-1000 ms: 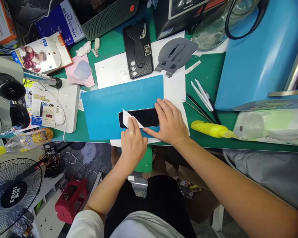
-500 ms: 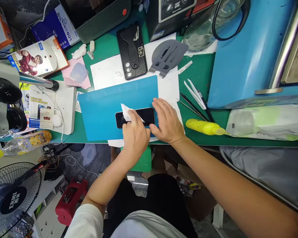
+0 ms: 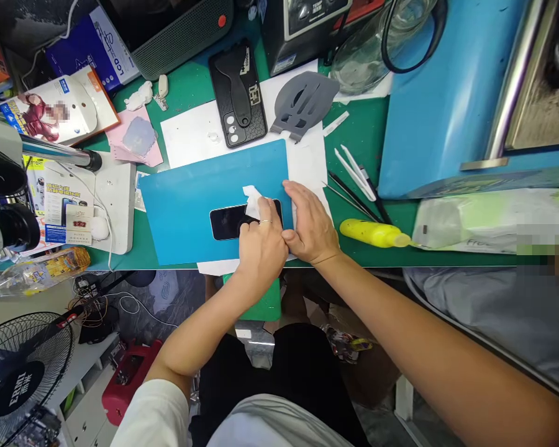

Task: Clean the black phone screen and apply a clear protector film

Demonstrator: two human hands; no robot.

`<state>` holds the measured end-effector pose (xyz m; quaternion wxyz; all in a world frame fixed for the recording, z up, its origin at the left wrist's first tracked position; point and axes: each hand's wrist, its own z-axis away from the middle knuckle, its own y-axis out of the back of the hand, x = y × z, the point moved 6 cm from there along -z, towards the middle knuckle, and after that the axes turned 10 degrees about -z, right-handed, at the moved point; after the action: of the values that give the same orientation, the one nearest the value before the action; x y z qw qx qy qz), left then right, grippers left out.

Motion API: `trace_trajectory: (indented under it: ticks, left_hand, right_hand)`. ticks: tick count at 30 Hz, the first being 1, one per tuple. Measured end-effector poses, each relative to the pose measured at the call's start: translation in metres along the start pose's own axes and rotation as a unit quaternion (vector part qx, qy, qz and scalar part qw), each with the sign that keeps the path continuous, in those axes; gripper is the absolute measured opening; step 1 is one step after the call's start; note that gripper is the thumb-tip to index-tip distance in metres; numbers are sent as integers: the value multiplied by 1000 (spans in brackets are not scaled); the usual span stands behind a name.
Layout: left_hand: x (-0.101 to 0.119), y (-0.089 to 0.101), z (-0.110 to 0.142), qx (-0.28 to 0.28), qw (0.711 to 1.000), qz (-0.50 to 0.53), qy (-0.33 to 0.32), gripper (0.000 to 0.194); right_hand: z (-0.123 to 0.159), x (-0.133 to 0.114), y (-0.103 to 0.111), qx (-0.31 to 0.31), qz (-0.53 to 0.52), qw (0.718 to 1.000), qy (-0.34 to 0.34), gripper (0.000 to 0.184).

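Observation:
A black phone (image 3: 226, 221) lies screen up on a blue mat (image 3: 190, 198) at the near edge of the bench. My left hand (image 3: 261, 245) presses a small white wipe (image 3: 253, 200) onto the right part of the screen, fingers closed on it. My right hand (image 3: 307, 226) lies curled over the phone's right end and holds it down. Only the left half of the phone shows; the hands cover the remainder.
Behind the mat lie a black phone case (image 3: 236, 93) and a grey plastic stand (image 3: 302, 102) on white paper. To the right are tweezers and thin tools (image 3: 356, 177), a yellow bottle (image 3: 372, 233) and a blue machine (image 3: 442, 93). A microscope (image 3: 4, 186) stands at the left.
My left hand has slid the wipe along the screen from its left end to its right part, up against my right hand. The view has shifted slightly.

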<state>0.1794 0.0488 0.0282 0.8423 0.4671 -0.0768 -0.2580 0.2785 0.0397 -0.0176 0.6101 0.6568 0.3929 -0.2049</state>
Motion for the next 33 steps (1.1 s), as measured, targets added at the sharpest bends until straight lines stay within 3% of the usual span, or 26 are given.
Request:
trace_trajectory:
  ticks: [7,14,19,25,33]
  left_hand:
    - [1,-7,5,1,999,4,-40,66]
    - [1,-26,35,21,998,9,-55,63]
    - [-32,-36,47,-3,1000,17,-4,73]
    - [-77,-47,56,-10,997,30,66,78]
    - [-85,-62,83,5,997,65,48,75]
  right_hand:
    - [1,0,-2,12,6,1000,4,99]
    - [2,4,-7,-17,29,999,-23,104]
    - [3,1,-7,9,31,999,14,96]
    - [2,0,-7,14,41,999,8,94]
    - [3,2,-8,-5,52,999,-2,95]
